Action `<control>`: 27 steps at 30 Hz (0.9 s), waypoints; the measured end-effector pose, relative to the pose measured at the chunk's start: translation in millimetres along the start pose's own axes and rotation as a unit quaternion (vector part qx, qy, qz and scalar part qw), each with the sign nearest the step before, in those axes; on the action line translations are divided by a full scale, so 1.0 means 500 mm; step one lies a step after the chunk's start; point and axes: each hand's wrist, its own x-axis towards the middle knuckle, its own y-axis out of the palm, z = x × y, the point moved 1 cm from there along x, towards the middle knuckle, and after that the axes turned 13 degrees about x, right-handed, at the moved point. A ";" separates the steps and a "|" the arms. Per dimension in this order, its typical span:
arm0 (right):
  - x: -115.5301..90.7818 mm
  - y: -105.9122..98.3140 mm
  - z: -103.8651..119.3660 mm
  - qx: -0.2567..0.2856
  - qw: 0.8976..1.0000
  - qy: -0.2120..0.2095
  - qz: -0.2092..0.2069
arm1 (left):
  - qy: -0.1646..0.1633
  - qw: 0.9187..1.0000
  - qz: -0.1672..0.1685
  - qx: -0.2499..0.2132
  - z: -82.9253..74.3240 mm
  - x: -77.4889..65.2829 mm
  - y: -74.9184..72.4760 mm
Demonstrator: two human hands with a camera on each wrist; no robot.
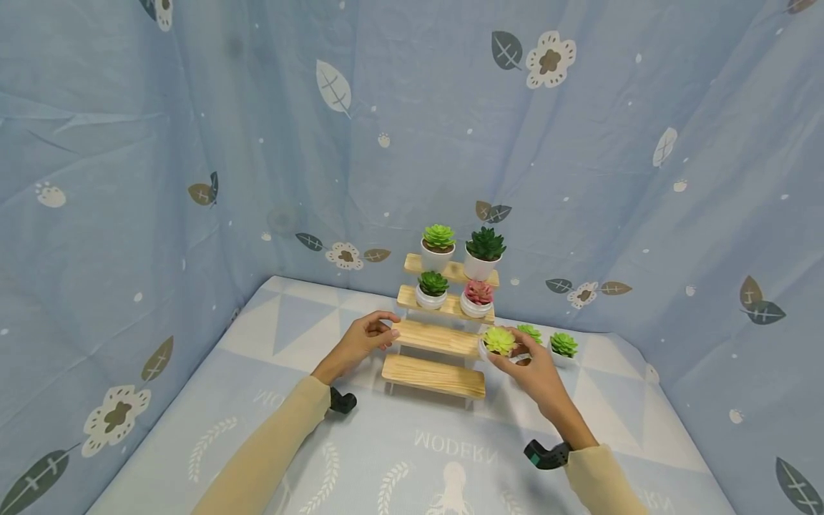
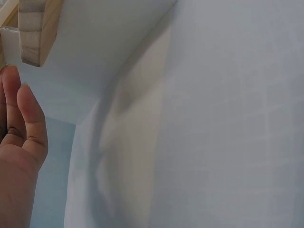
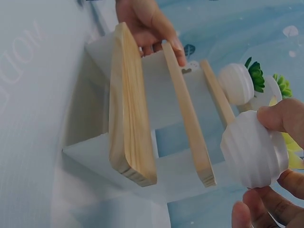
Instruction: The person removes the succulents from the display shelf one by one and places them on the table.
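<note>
My right hand point(image 1: 531, 368) pinches a small potted succulent point(image 1: 498, 341) with yellow-green leaves, thumb and fingers round its white pot point(image 3: 254, 149). The pot is held beside the right end of a tiered plant stand's second-lowest wooden shelf point(image 1: 438, 337). My left hand point(image 1: 365, 343) holds that shelf's left end between thumb and fingers; in the left wrist view its fingertips point(image 2: 31, 102) come up close under the wood. Two potted succulents, light green point(image 1: 438, 237) and dark green point(image 1: 486, 244), stand on the top shelf. A green one point(image 1: 432, 284) and a pink one point(image 1: 478, 293) stand one shelf lower.
To the right of the stand, behind my right hand, two more green succulents point(image 1: 563, 345) stand on the patterned tablecloth point(image 1: 360, 450). The stand's lowest shelf point(image 1: 433, 375) is bare wood. A blue printed curtain point(image 1: 412, 143) hangs behind and along both sides.
</note>
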 end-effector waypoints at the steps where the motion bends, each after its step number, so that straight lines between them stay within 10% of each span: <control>1: 0.000 -0.002 -0.001 0.002 1.000 -0.001 -0.001 | 0.000 1.000 0.000 0.000 0.000 0.000 0.000; 27: -0.015 -0.058 -0.038 0.000 0.999 0.037 -0.025 | -0.005 1.000 0.000 -0.004 -0.004 -0.003 -0.001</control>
